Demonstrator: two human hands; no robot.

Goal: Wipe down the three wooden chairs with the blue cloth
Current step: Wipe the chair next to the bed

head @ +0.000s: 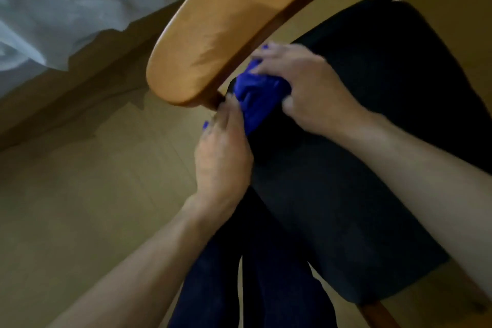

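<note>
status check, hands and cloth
Left hand and right hand both grip bunched blue cloth, under curved wooden chair backrest. Nothing in the way.

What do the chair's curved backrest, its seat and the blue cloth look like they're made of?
Backrest: wood, smooth light-brown finish with a soft sheen. Seat: likely padded, dark matte fabric with rounded edges, though blur hides any weave. Blue cloth: soft textile, bunched and creased between both hands.
</note>
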